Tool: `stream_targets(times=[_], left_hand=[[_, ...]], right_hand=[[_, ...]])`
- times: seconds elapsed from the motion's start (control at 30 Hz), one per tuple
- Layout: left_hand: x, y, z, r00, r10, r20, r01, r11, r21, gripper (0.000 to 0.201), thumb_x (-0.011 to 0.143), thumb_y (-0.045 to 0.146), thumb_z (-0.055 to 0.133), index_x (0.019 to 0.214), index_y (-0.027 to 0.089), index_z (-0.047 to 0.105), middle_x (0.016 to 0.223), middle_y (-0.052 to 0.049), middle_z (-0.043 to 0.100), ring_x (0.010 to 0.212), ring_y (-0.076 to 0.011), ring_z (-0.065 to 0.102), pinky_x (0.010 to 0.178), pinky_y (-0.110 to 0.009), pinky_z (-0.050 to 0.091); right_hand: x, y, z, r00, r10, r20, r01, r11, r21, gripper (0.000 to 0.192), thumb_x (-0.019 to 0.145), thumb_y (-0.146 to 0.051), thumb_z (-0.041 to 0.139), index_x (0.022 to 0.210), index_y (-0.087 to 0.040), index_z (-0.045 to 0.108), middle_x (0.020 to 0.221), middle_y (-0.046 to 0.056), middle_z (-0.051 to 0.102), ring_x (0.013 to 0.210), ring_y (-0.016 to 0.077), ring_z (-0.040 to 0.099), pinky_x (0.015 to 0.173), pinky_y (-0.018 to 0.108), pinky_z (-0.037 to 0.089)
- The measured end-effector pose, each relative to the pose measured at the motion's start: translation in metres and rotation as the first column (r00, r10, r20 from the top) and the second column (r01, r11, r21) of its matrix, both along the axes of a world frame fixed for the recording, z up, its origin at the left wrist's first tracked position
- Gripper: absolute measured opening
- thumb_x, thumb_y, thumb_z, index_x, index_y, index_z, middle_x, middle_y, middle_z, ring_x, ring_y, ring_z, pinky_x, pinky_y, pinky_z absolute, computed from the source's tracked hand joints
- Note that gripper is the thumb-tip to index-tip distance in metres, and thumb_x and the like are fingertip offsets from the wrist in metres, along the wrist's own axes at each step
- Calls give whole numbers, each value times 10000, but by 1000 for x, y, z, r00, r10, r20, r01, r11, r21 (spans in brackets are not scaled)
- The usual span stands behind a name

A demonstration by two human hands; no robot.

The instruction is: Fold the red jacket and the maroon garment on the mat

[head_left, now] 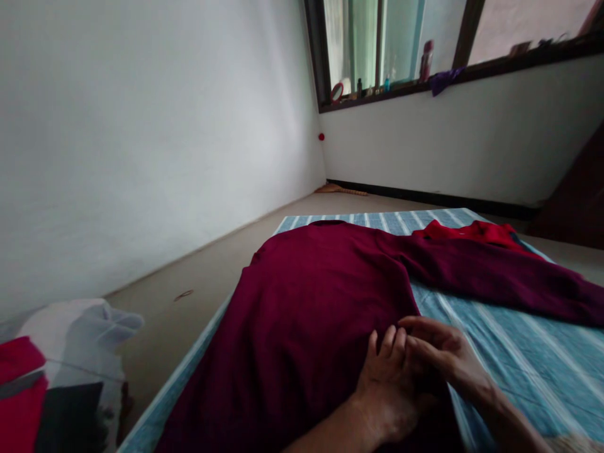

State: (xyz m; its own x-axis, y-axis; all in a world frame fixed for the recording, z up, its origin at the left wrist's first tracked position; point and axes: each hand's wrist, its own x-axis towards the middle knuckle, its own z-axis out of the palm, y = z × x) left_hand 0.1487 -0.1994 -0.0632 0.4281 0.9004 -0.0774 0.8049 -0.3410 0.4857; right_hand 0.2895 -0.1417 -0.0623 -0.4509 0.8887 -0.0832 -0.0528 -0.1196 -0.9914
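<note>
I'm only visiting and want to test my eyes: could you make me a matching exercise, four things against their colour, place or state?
1. Long-sleeved garment
2. Striped cloth
3. Purple cloth
4. Left hand

A. draped over the windowsill
B. blue and white
C. resting on the long-sleeved garment
D. maroon

Pairs: 1-D, 2-B, 3-A, 4-C

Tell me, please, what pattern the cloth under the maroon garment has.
The cloth is blue with pale stripes, as the head view shows best.
</note>
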Motion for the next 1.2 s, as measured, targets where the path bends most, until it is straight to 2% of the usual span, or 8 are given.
stream_targets(times=[0.1, 0.27, 0.43, 0.63, 0.8, 0.9, 1.07, 1.2], left_hand=[[1, 1, -1, 1000, -19, 15, 19, 1000, -8, 618, 907, 584, 327, 1448, 325, 179, 1521, -51, 214, 1395, -290, 110, 1100, -598, 54], [-10, 2, 7, 999, 30, 39, -30, 1000, -4, 614, 901, 458, 435, 1433, 223, 240, 1499, -77, 270, 1386, -254, 168, 1125, -495, 155], [-44, 12, 19, 982, 116, -146, -101, 989, 107, 469, 935, 364, 352, 1355, 158, 383, 1488, -98, 294, 1388, -218, 169, 1125, -437, 169], [-74, 15, -6, 950, 165, -265, -148, 985, 84, 706, 907, 594, 277, 1449, 148, 201, 1530, -114, 147, 1405, -246, 48, 1124, -472, 122], [-73, 11, -16, 957, 186, -222, -162, 979, 120, 682, 898, 607, 292, 1439, 196, 240, 1531, -111, 152, 1405, -256, 46, 1114, -503, 113], [-72, 11, -16, 960, 204, -194, -185, 976, 112, 672, 884, 592, 354, 1429, 209, 269, 1525, -119, 172, 1403, -263, 64, 1107, -516, 114], [-76, 13, -17, 972, 168, -165, -159, 985, 68, 639, 886, 478, 402, 1437, 185, 261, 1526, -130, 152, 1402, -280, 57, 1102, -532, 100], [-84, 15, -15, 979, 137, -151, -137, 991, 11, 626, 886, 461, 403, 1433, 185, 276, 1520, -122, 173, 1401, -269, 85, 1108, -518, 102]], right_hand=[[-9, -5, -5, 991, 106, 79, -107, 994, 4, 390, 738, -478, 653, 973, -168, 648, 731, 36, 662, 625, 149, 600, 546, 230, 463], [-10, 6, -25, 989, 29, 144, -19, 997, -68, 432, 749, -559, 582, 880, -148, 605, 469, -54, 506, 344, 68, 405, 335, 183, 280], [-8, 12, -35, 945, 105, 309, -87, 994, -71, 408, 769, -538, 536, 884, -147, 564, 481, -54, 528, 332, 79, 454, 329, 176, 281], [-7, 10, -34, 924, 128, 361, -120, 992, -45, 410, 804, -538, 485, 923, -151, 555, 512, -50, 544, 351, 81, 471, 351, 182, 303], [-7, 8, -27, 894, 107, 435, -108, 994, -22, 406, 796, -547, 464, 884, -162, 560, 518, -43, 540, 359, 92, 467, 366, 199, 305], [-19, -4, -7, 809, 31, 586, -128, 984, 124, 324, 803, -480, 457, 827, -184, 586, 543, -24, 552, 432, 122, 509, 412, 222, 336], [-61, -36, 13, 729, -93, 678, -365, 785, 500, 229, 883, -316, 421, 823, -231, 626, 717, 10, 655, 627, 146, 603, 576, 236, 417], [-79, -38, -21, 800, -342, 492, -357, 388, 850, 337, 900, -206, 320, 1058, -208, 617, 1010, 93, 670, 893, 208, 634, 768, 312, 485]])
